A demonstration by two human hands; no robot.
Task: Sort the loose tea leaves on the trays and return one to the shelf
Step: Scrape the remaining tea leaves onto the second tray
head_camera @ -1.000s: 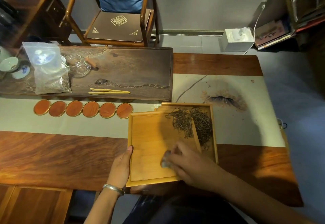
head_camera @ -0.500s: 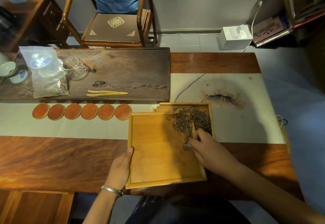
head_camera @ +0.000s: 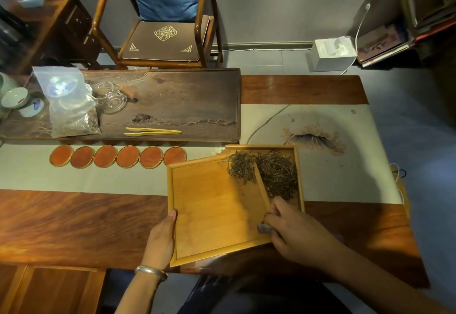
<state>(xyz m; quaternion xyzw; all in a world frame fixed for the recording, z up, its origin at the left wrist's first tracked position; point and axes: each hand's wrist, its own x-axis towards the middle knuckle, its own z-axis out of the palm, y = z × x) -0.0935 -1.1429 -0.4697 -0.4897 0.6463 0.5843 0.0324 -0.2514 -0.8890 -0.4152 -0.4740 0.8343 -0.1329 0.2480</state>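
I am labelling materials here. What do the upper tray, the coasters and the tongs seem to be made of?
Upper tray: probably bamboo or light wood, smooth matte finish; pale yellow with fine straight grain.
Coasters: likely reddish wood with a paler rim, slightly glossy; the material of the rim is unclear.
Tongs: probably bamboo; pale yellow, thin, flat strips.

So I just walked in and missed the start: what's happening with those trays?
A person is sorting loose tea leaves between two bamboo trays on the table. The left hand grips the near edge of the upper tray, which overlaps the lower tray. The right hand holds a small grey object at their shared edge.
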